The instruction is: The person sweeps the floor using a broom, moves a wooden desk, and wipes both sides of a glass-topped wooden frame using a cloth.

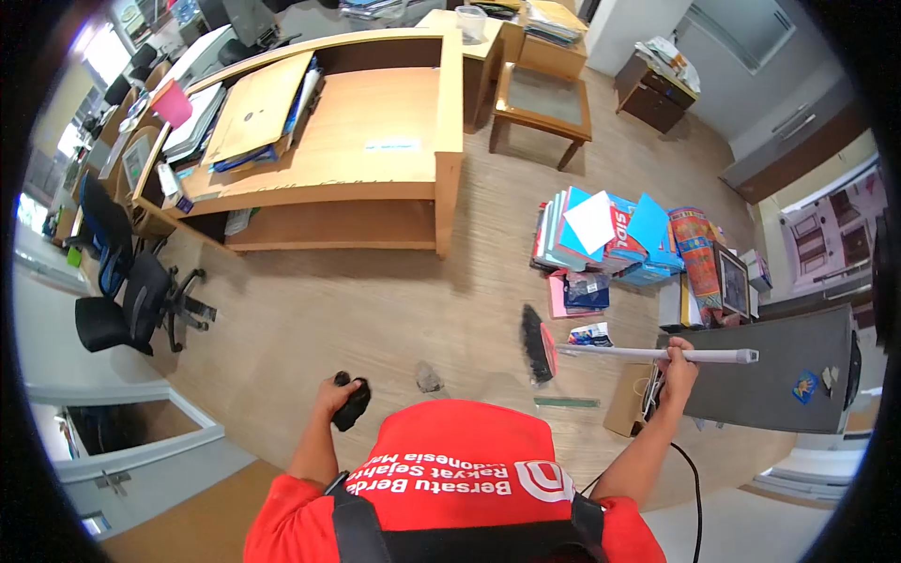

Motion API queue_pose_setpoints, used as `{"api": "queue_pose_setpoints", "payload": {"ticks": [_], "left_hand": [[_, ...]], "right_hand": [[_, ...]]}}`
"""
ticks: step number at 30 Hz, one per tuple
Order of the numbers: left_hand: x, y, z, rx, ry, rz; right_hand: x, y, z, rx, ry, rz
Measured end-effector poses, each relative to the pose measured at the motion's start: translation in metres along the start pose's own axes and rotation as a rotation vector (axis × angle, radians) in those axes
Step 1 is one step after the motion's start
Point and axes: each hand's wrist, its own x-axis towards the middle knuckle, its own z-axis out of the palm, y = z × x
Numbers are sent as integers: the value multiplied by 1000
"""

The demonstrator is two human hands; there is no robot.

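Note:
My left hand (pixel 330 398) is closed round a bunched black item (pixel 353 405), held out over the floor. On the other side, my right hand (pixel 678 373) grips the pale handle of a broom (pixel 601 351). The broom lies roughly level across the view, its head of dark bristles (pixel 535 343) with a pink base pointing left. A small grey clump (pixel 428 377) rests on the floor between my hands. Just below the bristles lies a green strip (pixel 567 403).
A wooden desk (pixel 375 122) with folders stands ahead at left, a black office chair (pixel 141 291) beside it. Stacked books and packs (pixel 601 235) are ahead at right. A grey cabinet (pixel 779 375) and brown paper bag (pixel 625 402) are near my right arm.

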Motion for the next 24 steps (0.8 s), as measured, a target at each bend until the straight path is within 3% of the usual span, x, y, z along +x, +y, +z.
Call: {"api": "queue_pose_setpoints", "payload": {"ticks": [2, 4, 6, 7, 12, 14, 16, 19, 20, 21, 22, 23, 24], "left_hand": [[1, -23, -4, -20, 37, -43], [-4, -34, 1, -41, 44, -69], [-34, -18, 1, -151, 99, -278], [-39, -20, 6, -142, 101, -283], [-64, -12, 44, -49, 127, -397], [-56, -12, 67, -46, 136, -391], [-58, 18, 88, 193, 105, -201], [-82, 119, 97, 199, 47, -187], [-66, 104, 104, 180, 78, -106], [-79, 132, 104, 111, 95, -69], [-93, 153, 105, 81, 128, -102], [-94, 154, 110, 36, 151, -69], [-101, 157, 114, -5, 195, -106]], "right_hand": [[28, 12, 5, 341, 29, -178], [59, 17, 6, 265, 60, -192], [94, 24, 14, 336, 69, -149], [91, 4, 26, 257, 160, -149], [144, -10, 50, 303, 88, -147], [160, -16, 58, 80, 111, -64], [192, 3, 65, 30, 166, -120], [217, -5, 81, -165, 92, -276], [225, -10, 87, -230, 87, -344], [238, -12, 96, -104, -7, -211], [213, -46, 102, -140, -100, -398], [202, -61, 120, 115, -168, -581], [190, -78, 132, 129, -234, -602]]}}
